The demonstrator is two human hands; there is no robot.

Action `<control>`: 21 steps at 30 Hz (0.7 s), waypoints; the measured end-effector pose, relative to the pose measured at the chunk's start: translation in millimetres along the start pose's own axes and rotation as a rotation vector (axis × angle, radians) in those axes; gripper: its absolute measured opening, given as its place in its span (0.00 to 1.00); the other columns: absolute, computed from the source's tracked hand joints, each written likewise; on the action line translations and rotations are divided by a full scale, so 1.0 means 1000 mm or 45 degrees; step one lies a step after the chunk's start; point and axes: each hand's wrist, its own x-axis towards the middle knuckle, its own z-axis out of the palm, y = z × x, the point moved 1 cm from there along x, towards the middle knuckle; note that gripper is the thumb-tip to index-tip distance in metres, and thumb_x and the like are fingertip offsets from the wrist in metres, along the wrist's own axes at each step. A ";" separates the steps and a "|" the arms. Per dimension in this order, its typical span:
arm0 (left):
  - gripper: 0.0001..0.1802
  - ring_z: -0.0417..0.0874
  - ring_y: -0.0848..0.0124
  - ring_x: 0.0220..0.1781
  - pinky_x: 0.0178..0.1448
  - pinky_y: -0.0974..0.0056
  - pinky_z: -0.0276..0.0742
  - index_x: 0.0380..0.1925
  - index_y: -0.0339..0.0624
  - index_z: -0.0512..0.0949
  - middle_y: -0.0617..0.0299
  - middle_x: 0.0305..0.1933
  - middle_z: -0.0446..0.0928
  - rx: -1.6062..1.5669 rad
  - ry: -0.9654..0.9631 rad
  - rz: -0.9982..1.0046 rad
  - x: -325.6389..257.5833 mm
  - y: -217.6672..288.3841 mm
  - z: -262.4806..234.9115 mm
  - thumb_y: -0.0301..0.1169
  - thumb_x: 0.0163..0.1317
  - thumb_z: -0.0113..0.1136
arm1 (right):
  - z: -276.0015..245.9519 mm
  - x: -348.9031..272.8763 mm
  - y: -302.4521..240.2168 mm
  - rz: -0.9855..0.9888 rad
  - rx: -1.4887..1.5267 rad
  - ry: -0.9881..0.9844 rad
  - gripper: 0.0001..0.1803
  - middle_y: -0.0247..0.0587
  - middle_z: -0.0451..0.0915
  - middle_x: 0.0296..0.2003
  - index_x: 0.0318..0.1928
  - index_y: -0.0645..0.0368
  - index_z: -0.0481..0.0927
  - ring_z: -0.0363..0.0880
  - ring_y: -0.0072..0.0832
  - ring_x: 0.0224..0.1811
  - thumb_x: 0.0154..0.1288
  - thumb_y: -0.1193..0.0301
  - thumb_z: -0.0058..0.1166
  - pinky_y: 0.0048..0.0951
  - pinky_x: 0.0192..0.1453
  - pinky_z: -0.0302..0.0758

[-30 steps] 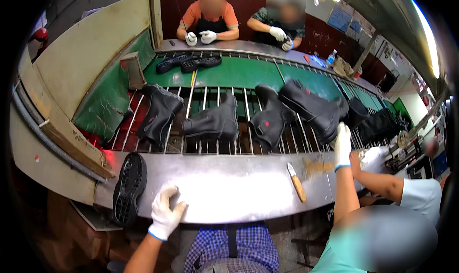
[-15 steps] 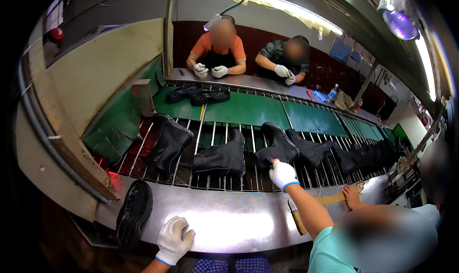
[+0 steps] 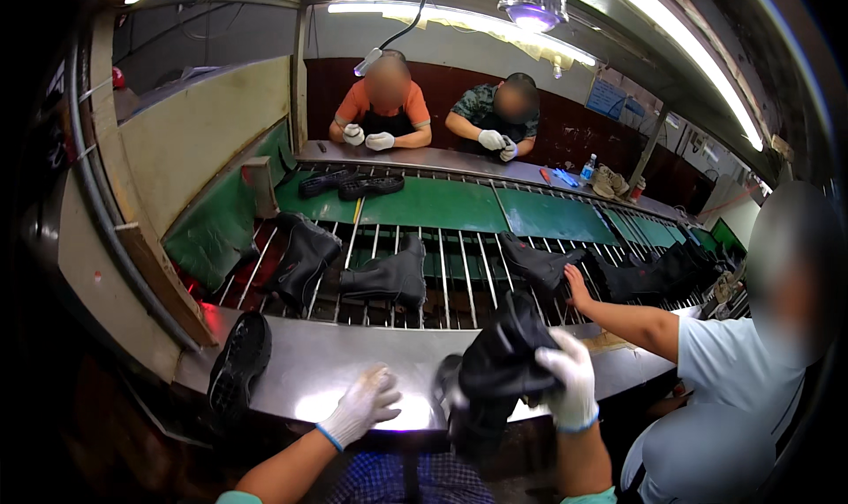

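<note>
Fluorescent tubes (image 3: 459, 16) light a workshop with a dark red lower wall (image 3: 583, 137), where two gloved co-workers sit across a green belt (image 3: 433, 205) bearing two black soles (image 3: 371, 186). Nearer, a rack of metal rods (image 3: 445, 274) carries a row of black boots (image 3: 389, 276), and along its near side runs a shiny metal tabletop (image 3: 309, 358) with another sole (image 3: 238, 363) lying at its left end.

Both of the person's own hands wear white knit gloves with blue cuffs. The right hand (image 3: 570, 382) is closed around one side of a black boot (image 3: 508, 363), thumb and fingers bent against the dark material. The boot hangs tilted to the left of that hand, over the front edge of the tabletop; its lower part is blurred, so its exact outline is hard to make out. The left hand (image 3: 360, 405) is partly open, fingers loosely bent and holding nothing, at the tabletop's front edge; whether it touches the metal cannot be told. It sits to the left of the held boot, with a gap between them. Further right, a co-worker's bare hand (image 3: 578, 288) reaches to a boot on the rods.
</note>
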 end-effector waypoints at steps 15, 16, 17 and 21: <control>0.26 0.85 0.66 0.54 0.65 0.59 0.82 0.61 0.28 0.76 0.53 0.53 0.84 -0.061 -0.070 0.117 -0.066 -0.038 0.048 0.31 0.68 0.72 | -0.073 -0.099 0.107 -0.231 0.961 -0.394 0.20 0.57 0.86 0.36 0.54 0.70 0.81 0.84 0.46 0.31 0.72 0.64 0.60 0.45 0.38 0.81; 0.28 0.84 0.66 0.56 0.69 0.59 0.78 0.62 0.28 0.77 0.53 0.54 0.84 0.093 -0.128 0.210 -0.060 -0.032 0.045 0.35 0.69 0.72 | -0.074 -0.089 0.106 -0.178 0.900 -0.209 0.21 0.57 0.86 0.36 0.54 0.70 0.81 0.84 0.46 0.31 0.72 0.63 0.59 0.45 0.38 0.81; 0.35 0.82 0.64 0.62 0.71 0.59 0.76 0.67 0.27 0.73 0.47 0.62 0.80 0.290 -0.195 0.172 -0.070 -0.007 0.059 0.40 0.69 0.73 | -0.077 -0.078 0.105 -0.130 0.826 -0.033 0.22 0.57 0.86 0.36 0.55 0.70 0.81 0.84 0.46 0.31 0.72 0.62 0.58 0.45 0.38 0.81; 0.51 0.74 0.53 0.75 0.80 0.51 0.69 0.81 0.32 0.54 0.38 0.79 0.66 0.761 -0.301 0.034 -0.061 0.034 0.048 0.44 0.69 0.72 | -0.067 -0.024 0.094 0.014 0.614 0.145 0.25 0.56 0.86 0.35 0.55 0.69 0.81 0.84 0.46 0.31 0.73 0.58 0.54 0.45 0.38 0.82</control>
